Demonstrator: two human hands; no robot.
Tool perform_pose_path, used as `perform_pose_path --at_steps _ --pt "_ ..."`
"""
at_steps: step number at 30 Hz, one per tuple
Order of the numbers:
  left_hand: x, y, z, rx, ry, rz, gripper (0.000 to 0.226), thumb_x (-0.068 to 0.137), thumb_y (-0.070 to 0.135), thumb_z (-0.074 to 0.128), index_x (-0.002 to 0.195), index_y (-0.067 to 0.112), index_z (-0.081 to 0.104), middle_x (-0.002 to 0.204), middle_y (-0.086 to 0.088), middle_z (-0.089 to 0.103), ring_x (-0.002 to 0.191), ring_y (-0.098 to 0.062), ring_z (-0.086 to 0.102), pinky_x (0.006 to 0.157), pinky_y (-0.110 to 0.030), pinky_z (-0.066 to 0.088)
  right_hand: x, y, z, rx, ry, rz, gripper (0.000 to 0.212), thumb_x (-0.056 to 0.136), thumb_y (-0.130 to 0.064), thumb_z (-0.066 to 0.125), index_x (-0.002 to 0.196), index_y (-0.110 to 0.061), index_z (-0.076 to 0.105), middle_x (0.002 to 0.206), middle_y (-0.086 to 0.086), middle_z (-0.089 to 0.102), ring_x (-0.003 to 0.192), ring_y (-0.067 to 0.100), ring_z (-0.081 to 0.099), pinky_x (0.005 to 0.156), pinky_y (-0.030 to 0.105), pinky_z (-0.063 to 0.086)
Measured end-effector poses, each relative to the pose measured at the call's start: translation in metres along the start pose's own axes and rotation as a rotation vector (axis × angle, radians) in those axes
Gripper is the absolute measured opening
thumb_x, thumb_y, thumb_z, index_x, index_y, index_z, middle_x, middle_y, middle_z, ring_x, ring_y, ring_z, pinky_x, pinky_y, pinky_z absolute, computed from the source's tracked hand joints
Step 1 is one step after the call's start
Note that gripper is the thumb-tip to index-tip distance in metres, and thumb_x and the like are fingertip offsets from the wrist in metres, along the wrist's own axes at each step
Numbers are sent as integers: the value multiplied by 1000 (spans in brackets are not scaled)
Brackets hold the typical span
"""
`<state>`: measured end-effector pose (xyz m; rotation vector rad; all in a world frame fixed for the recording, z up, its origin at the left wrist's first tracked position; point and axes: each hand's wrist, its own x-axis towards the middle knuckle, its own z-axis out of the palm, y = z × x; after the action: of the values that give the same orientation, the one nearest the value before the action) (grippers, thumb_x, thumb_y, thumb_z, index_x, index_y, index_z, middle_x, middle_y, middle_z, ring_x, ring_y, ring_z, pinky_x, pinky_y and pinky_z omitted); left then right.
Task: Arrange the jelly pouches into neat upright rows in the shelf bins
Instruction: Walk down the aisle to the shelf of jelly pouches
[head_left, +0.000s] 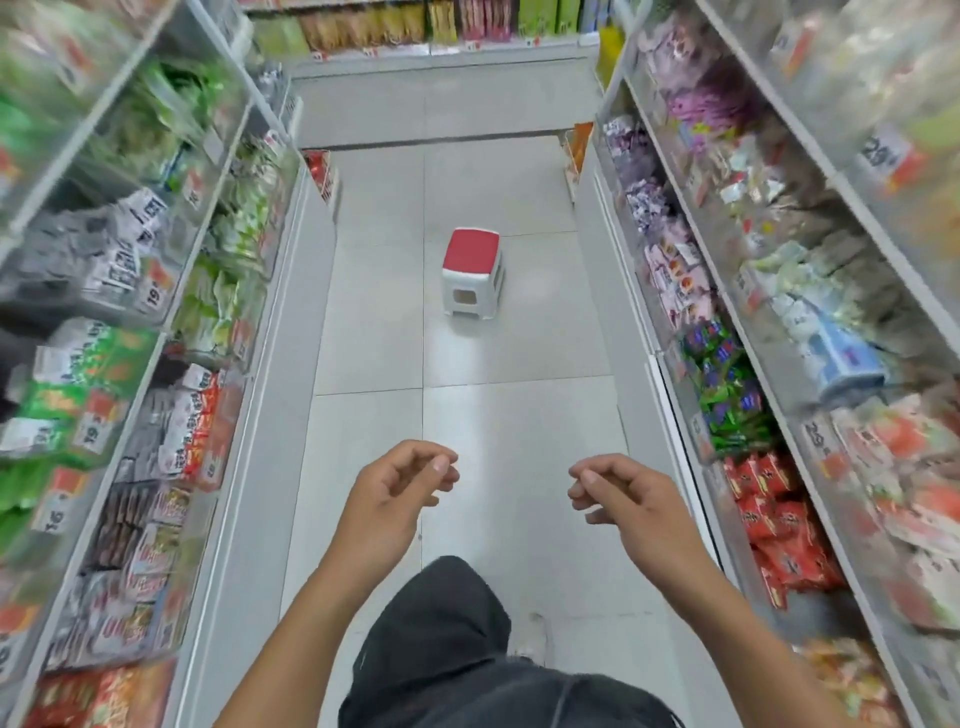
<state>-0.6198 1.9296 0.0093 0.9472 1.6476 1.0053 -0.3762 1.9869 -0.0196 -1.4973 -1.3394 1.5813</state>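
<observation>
Both hands are held out low over the floor, in the middle of a shop aisle. The left hand (397, 486) is empty, with its fingers curled loosely and the thumb close to the fingertips. The right hand (621, 491) is empty too, and its fingers are curled the same way. The two hands are near each other but apart, and they touch nothing. Below them is a knee in dark trousers (441, 618), and a bit of a light shoe (530, 642) shows just beside it.

The floor (467, 405) is made of big pale tiles. Farther along the aisle stands a small white stool with a red seat (471, 271), well apart from the hands.

On the left is a tall shelf (244, 291) with clear bins full of green, grey and red snack packs. On the right is another shelf (769, 332) with bins of pink, purple, green and red packs. The packs are blurred, so I cannot tell which ones are the jelly pouches. At the far end, a third shelf (431, 52) runs across the aisle with more packs.
</observation>
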Motion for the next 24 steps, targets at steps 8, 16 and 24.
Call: perform_pose_path --at_steps 8,16,24 --pt "229 30 -37 -123 112 -60 15 98 17 56 97 16 71 89 -3 73 88 -15 69 80 -31 53 246 -77 33 -40 -77 -9 13 96 -13 59 95 -14 72 84 5 73 80 17 69 73 31 54" --pt "482 146 -25 -5 -164 -25 16 99 15 54 98 15 70 89 -2 73 88 -14 68 80 -31 52 410 -155 -1 73 120 74 15 96 -10 59 94 -13 73 82 6 73 80 19 70 70 28 55" --pt "704 217 81 42 -343 -49 18 99 17 53 100 12 70 87 1 72 84 -11 67 79 -29 50 584 -168 -86 204 299 165 16 96 -6 58 93 -11 73 79 5 73 78 17 69 67 24 54"
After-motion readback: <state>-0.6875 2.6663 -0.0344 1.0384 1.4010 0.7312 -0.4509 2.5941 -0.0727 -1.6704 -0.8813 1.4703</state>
